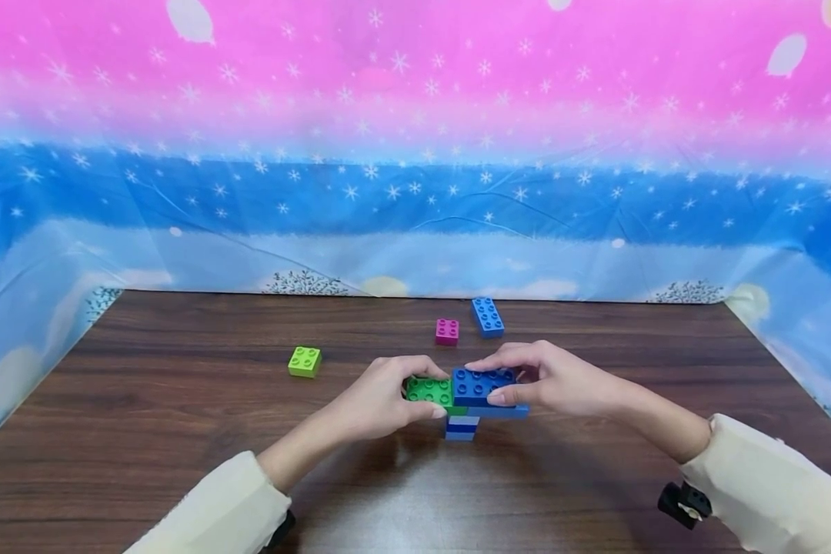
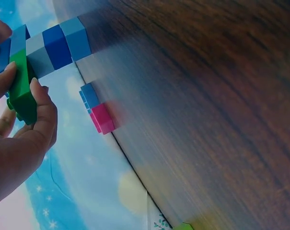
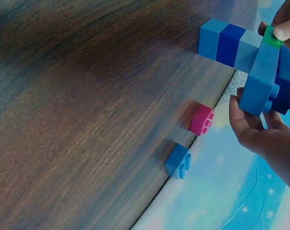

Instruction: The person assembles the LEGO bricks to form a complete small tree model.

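Note:
A column of stacked blue bricks (image 1: 461, 428) stands on the table, lighter and darker shades in layers. On top, a green brick (image 1: 429, 390) juts to the left and a lighter blue brick (image 3: 261, 79) to the right. A dark blue brick (image 1: 481, 387) sits over the lighter blue one, beside the green studs. My left hand (image 1: 388, 396) pinches the green brick between thumb and fingers at its long sides. With thumb and fingertips, my right hand (image 1: 543, 377) grips the dark blue brick. In the left wrist view, fingers lie along both sides of the green brick (image 2: 23, 91).
Behind the hands, a pink brick (image 1: 446, 332) and a blue brick (image 1: 488, 317) lie near the table's back edge. A lime green brick (image 1: 305, 362) is to the left. A patterned cloth (image 1: 415, 192) hangs around the wooden table (image 1: 180, 415).

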A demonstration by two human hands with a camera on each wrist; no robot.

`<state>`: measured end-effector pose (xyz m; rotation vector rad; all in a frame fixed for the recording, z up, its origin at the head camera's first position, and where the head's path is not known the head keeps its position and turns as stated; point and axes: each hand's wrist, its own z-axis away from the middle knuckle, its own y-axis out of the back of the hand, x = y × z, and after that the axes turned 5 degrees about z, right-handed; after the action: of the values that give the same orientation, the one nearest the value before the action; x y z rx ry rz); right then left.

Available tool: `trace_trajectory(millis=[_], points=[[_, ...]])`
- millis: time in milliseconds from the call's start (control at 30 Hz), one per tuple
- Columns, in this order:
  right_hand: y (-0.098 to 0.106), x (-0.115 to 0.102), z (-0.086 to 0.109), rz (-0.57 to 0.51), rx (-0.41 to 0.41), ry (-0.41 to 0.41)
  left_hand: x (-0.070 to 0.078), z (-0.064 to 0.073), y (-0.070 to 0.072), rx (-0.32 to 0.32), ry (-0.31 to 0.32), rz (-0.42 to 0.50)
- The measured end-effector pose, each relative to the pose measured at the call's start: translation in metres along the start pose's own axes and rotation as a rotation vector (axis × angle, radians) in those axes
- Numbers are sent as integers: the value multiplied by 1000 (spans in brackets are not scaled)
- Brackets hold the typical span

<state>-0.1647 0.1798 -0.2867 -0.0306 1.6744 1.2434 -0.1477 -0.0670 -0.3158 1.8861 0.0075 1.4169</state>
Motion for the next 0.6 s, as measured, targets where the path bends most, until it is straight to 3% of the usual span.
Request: trace_trajectory(millis=[233,600], points=[[0,2,-1,27,14,54,0,0,1,1,-4,1],[0,1,-2,58,20,65,1,0,1,7,10,9]])
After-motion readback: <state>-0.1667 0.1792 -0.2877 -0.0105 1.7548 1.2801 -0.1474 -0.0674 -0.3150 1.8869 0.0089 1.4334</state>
